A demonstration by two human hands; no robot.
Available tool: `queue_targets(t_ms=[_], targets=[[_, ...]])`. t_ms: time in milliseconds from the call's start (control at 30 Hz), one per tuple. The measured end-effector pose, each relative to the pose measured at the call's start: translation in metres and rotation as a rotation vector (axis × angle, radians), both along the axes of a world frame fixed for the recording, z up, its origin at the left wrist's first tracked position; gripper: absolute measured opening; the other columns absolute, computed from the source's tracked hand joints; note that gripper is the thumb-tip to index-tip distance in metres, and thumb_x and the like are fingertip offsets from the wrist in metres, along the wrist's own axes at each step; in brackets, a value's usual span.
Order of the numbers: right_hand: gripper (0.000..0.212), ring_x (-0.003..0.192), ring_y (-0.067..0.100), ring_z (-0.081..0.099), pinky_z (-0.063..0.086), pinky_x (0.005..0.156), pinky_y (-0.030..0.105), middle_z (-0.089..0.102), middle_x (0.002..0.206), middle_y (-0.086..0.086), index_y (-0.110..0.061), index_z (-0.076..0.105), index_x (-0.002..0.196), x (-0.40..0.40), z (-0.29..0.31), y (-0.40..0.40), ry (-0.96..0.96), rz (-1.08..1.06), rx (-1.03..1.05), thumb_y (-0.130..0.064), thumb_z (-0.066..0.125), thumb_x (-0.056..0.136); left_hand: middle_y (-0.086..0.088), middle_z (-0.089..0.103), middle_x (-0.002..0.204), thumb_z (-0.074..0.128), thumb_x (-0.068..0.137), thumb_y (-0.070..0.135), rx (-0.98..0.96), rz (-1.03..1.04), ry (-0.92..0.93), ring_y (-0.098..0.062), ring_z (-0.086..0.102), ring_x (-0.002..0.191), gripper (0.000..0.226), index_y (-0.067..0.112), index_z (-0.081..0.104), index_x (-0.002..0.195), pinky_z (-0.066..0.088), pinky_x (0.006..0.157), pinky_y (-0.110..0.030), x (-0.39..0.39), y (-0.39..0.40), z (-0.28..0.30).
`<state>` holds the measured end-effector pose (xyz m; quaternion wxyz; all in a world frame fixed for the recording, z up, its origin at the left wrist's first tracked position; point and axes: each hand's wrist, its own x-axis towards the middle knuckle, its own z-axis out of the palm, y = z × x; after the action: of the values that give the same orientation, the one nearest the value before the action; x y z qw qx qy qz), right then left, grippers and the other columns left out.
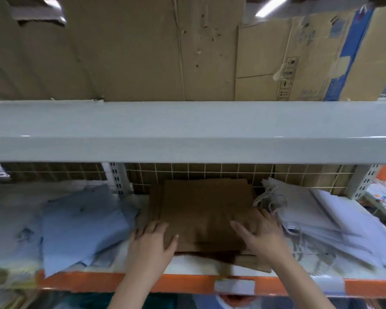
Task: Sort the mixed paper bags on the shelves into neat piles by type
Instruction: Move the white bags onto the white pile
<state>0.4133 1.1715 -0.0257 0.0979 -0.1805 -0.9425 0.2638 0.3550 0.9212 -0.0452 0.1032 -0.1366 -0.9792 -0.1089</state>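
Orange-edged shelf (187,284), wire mesh back (187,172), both hands flat, fingers spread, on brown bags (205,208)

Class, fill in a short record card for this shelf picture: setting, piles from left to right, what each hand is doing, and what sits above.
Setting: metal shelf with orange front edge, wire mesh back
Left pile: light blue paper bags, loosely spread
Middle pile: flat brown paper bags, stacked
Right pile: white paper bags with twine handles, fanned out
Left hand: fingers flat on the brown pile's left edge
Right hand: fingers spread on its right side
Above: flattened cardboard boxes
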Motion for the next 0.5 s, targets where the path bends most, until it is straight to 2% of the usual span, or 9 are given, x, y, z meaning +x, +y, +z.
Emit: queue_targets(t_ms=[133,200,300,333,433,500], targets=[[0.06,0.137,0.022,0.031,0.025,0.112,0.038,0.041,0.146,0.002,-0.023,0.047,0.135,-0.006,0.011,-0.065,-0.009,0.07,0.015,-0.06,0.05,0.088,0.01,0.058,0.127,0.03,0.089,0.06,0.032,0.009,0.072,-0.014,0.054,0.115,0.052,0.033,0.053,0.126,0.038,0.096,-0.033,-0.002,-0.06,0.005],[0.055,0.137,0.021,0.032,0.028,0.11,0.04,0.042,0.145,-0.002,-0.028,0.046,0.135,-0.01,0.011,-0.094,-0.018,0.125,0.061,-0.059,0.048,0.089,0.009,0.062,0.12,0.032,0.087,0.06,0.05,0.032,0.055,-0.016,0.058,0.109,0.052,0.03,0.058,0.12,0.042,0.091,-0.035,-0.003,-0.092,0.008],[0.054,0.137,0.02,0.033,0.029,0.11,0.042,0.04,0.146,-0.006,-0.036,0.042,0.137,-0.015,0.006,-0.134,-0.029,0.172,0.071,-0.06,0.046,0.089,0.006,0.071,0.093,0.037,0.077,0.055,0.049,0.041,0.064,-0.02,0.068,0.082,0.049,0.025,0.069,0.098,0.053,0.07,-0.036,-0.002,-0.138,0.013],[0.053,0.137,0.02,0.033,0.029,0.109,0.042,0.04,0.145,-0.007,-0.036,0.041,0.137,-0.016,0.005,-0.15,-0.03,0.184,0.079,-0.059,0.046,0.089,0.005,0.071,0.09,0.038,0.076,0.055,0.043,0.064,0.075,-0.021,0.069,0.078,0.049,0.024,0.07,0.096,0.054,0.068,-0.036,-0.003,-0.157,0.012],[0.052,0.133,0.02,0.035,0.03,0.106,0.039,0.042,0.142,-0.005,-0.034,0.041,0.138,-0.019,0.001,-0.202,-0.035,0.197,0.072,-0.054,0.048,0.091,0.004,0.071,0.096,0.036,0.077,0.054,0.07,0.093,0.029,-0.023,0.069,0.082,0.052,0.023,0.071,0.099,0.054,0.074,-0.039,-0.001,-0.207,0.017],[0.052,0.132,0.019,0.035,0.029,0.106,0.038,0.044,0.14,-0.006,-0.034,0.04,0.138,-0.021,-0.002,-0.235,-0.036,0.209,0.065,-0.053,0.049,0.091,0.005,0.072,0.088,0.039,0.076,0.052,0.047,0.1,0.081,-0.021,0.069,0.073,0.047,0.022,0.072,0.092,0.054,0.068,-0.039,-0.001,-0.241,0.014]])
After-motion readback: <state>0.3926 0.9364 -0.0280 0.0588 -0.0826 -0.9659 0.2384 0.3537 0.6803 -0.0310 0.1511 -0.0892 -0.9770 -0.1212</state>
